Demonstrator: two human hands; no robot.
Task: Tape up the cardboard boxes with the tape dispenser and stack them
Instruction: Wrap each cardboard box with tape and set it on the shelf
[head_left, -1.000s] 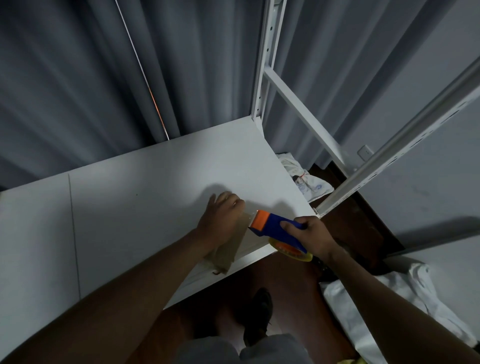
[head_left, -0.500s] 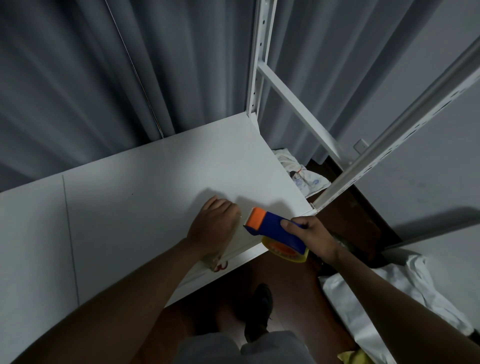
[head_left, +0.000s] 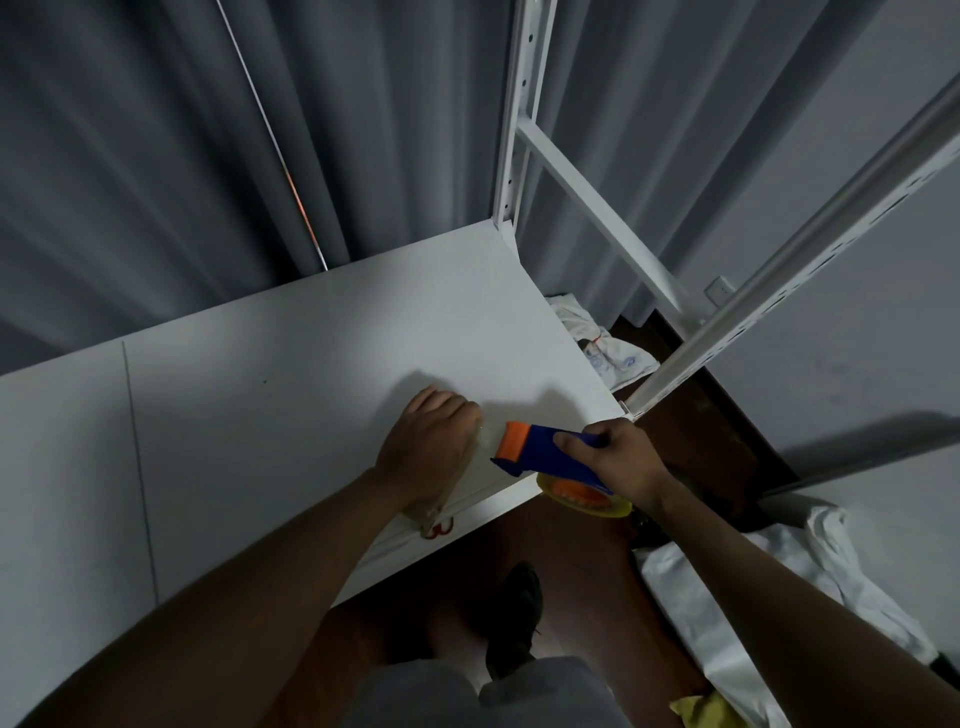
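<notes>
Left hand (head_left: 428, 447) flat on tape strip (head_left: 485, 435), fingers relaxed; right hand (head_left: 621, 457) fingers clamped round tape dispenser (head_left: 545, 457) above tabletop (head_left: 260, 415).

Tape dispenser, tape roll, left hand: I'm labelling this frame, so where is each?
tape dispenser (head_left: 550, 451), head view, on its blue body.
tape roll (head_left: 584, 500), head view, on the yellow-rimmed roll under the dispenser.
left hand (head_left: 428, 441), head view, on the back of the hand.
</notes>
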